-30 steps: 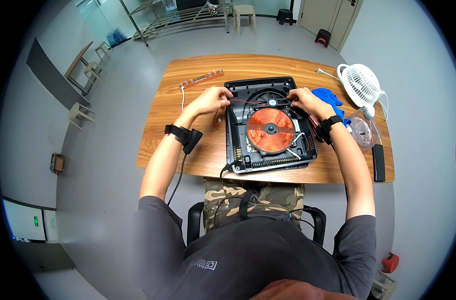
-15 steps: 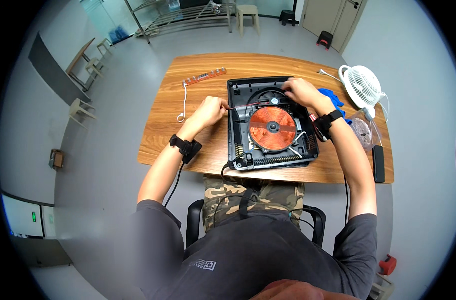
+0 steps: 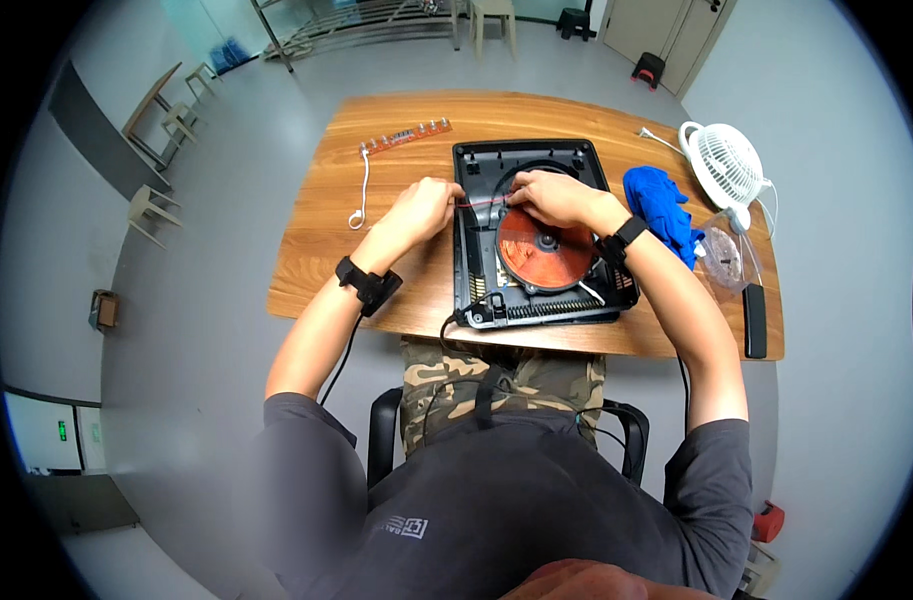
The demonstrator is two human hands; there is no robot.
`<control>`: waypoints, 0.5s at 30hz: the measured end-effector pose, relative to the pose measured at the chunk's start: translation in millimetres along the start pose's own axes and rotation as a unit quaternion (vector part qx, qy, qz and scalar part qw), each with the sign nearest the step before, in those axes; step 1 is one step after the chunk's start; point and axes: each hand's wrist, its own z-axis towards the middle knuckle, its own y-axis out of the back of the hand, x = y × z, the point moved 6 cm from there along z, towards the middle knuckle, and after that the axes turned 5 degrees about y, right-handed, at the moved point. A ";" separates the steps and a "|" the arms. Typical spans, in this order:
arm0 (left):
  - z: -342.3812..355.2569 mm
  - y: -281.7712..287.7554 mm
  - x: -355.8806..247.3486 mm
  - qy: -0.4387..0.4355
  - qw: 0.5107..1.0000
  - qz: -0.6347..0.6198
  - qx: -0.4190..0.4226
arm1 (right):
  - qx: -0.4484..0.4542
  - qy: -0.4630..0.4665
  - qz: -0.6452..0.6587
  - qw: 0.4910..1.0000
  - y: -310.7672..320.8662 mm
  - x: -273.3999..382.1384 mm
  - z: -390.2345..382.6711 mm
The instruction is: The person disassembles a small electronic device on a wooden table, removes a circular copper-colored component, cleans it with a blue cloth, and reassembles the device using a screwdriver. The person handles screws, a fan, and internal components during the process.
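Note:
An opened induction cooker [image 3: 463,235] lies on the table in front of me, its black shell facing up. Inside it sits a round copper coil [image 3: 528,262] with a dark hub. A thin red wire [image 3: 484,203] stretches across the shell above the coil. My left hand [image 3: 428,207] is closed at the shell's left edge, pinching the wire's left end. Over the coil's far side, my right hand [image 3: 554,198] has its fingertips together on the wire; it covers most of the cooling fan and part of the coil.
An orange circuit strip [image 3: 406,137] with a white cable lies at the far left of the table. To the right are a blue cloth [image 3: 659,205], a white fan [image 3: 724,165], a clear plastic container [image 3: 724,255] and a black oblong object [image 3: 754,320].
My right hand has moved left, from the shell's far right side to the red wire above the coil. The left hand keeps its pinch at the left edge. The view has shifted slightly.

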 end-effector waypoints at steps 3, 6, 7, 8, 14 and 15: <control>-4.3 1.5 -11.2 -0.007 0.999 0.018 0.029 | -0.012 -0.011 -0.015 1.000 -4.0 2.1 3.8; -6.7 -5.3 -13.2 -0.032 0.998 0.032 0.045 | -0.021 -0.037 0.012 0.999 3.8 3.2 9.6; -6.1 -8.7 -14.0 -0.032 0.997 0.035 0.055 | -0.004 -0.044 0.009 0.999 4.5 5.5 10.7; -4.9 -11.6 -16.5 -0.033 0.997 0.037 0.065 | 0.014 -0.052 0.006 0.999 5.0 8.8 10.7; -7.8 -24.2 -34.2 -0.022 0.984 -0.014 0.175 | 0.071 -0.045 -0.074 0.994 -6.5 14.8 12.4; -10.5 -27.4 -31.9 -0.029 0.985 -0.030 0.170 | 0.071 -0.044 -0.082 0.993 -7.1 15.5 13.8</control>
